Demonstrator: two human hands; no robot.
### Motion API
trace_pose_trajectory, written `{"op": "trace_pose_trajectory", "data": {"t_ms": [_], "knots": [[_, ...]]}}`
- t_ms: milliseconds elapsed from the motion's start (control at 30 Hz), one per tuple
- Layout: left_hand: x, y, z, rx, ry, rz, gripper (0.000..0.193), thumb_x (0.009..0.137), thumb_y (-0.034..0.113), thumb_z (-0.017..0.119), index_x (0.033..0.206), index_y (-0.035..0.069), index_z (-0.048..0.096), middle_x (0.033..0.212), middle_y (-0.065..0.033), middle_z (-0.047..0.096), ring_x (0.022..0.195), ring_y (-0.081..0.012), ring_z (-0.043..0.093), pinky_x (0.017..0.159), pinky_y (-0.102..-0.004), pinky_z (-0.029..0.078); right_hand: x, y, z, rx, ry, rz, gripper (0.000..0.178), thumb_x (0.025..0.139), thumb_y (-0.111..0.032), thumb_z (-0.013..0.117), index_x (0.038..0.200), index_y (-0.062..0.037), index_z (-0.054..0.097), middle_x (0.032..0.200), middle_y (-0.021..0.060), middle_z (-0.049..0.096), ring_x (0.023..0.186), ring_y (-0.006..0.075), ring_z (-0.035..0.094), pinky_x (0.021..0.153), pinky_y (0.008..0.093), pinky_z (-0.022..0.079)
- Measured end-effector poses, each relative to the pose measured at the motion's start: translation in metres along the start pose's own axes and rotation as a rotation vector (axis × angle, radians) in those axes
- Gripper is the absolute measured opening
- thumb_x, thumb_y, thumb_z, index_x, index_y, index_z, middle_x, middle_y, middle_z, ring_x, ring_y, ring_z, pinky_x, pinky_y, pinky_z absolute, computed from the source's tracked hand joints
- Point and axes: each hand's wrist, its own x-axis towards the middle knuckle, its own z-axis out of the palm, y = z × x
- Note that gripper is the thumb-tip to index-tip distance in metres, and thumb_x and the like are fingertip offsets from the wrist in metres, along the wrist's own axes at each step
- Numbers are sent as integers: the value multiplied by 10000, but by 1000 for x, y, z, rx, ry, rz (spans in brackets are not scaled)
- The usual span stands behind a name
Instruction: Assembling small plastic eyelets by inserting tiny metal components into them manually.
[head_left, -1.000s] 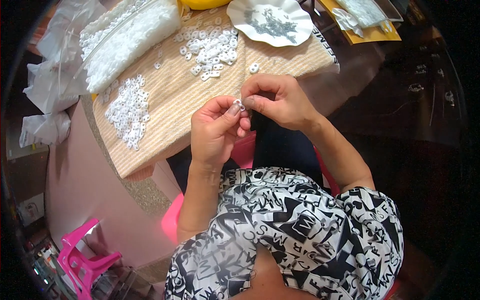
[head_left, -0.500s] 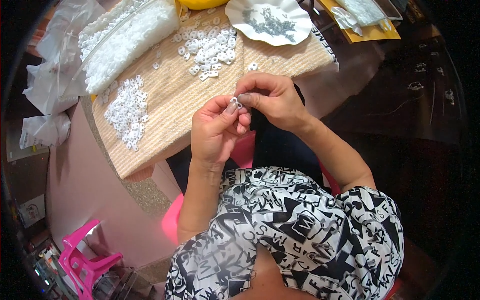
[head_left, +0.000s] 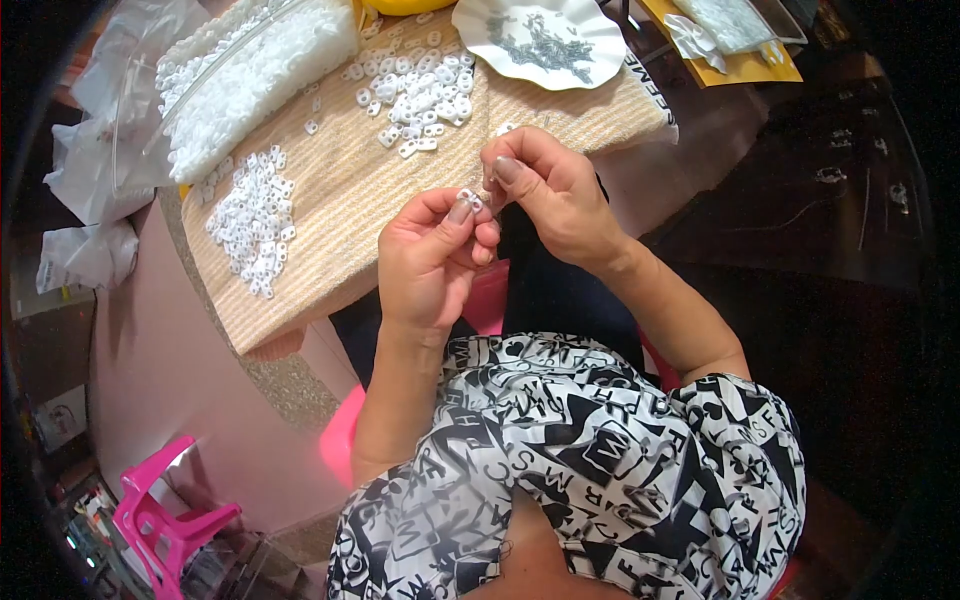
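Observation:
Between the thumb and fingertips of my left hand (head_left: pixel 428 255) is a small white plastic piece with holes (head_left: pixel 472 200). My right hand (head_left: pixel 562 200) is just to its right, thumb and forefinger pinched together; whatever they hold is too small to make out. Both hands are above the near edge of a cloth-covered table (head_left: pixel 350 215). A loose pile of similar white pieces (head_left: pixel 425 95) lies beyond my hands, and a denser pile (head_left: pixel 255 225) is at the left. At the far side stands a wavy-rimmed white plate (head_left: pixel 480 25) with many tiny dark grey parts (head_left: pixel 545 48).
A clear bag full of white pieces (head_left: pixel 250 90) takes up the far left of the table. Past the right corner lies a yellow envelope (head_left: pixel 715 65) with a clear packet on it. A pink stool (head_left: pixel 165 510) stands on the floor at lower left.
My right hand has drawn slightly up and away from the white piece, leaving a small gap. My left hand keeps its grip on the piece.

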Motion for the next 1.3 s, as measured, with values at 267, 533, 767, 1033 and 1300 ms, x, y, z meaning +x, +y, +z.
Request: {"op": "trace_pose_trajectory", "data": {"t_ms": [267,533,767,1033,1300], "knots": [[-4,0,8,140,70,82,98,806,9,543,886,-48,540,769,-139,598,625,-159,596,544,-228,509,-6,-9,6,276,-61,172,159,888,-155,463,892,-1,503,798,4,504,716,52,463,656,184,401],[-5,-1,10,179,83,111,101,811,20,543,882,-52,539,751,-135,603,616,-151,603,539,-224,514,-7,-10,9,130,-42,133,146,883,-135,470,889,7,503,787,0,511,725,44,459,645,176,395],[-6,-3,10,246,108,168,101,811,22,545,873,-57,536,737,-138,603,603,-146,601,535,-235,519,-8,-16,10,-8,-37,80,136,862,-124,500,864,12,506,776,2,507,722,55,461,643,184,395],[-6,-4,10,334,123,209,91,805,16,550,854,-59,536,722,-126,598,590,-141,601,517,-229,519,-4,-11,3,-21,-95,86,114,844,-99,517,831,14,523,770,-1,510,733,58,463,648,188,397],[-10,-6,10,450,144,243,66,802,-4,540,836,-60,535,697,-115,593,567,-128,587,516,-225,512,-8,-9,10,-23,-71,75,60,811,-38,532,792,18,527,755,16,528,694,58,472,618,193,402]]}}
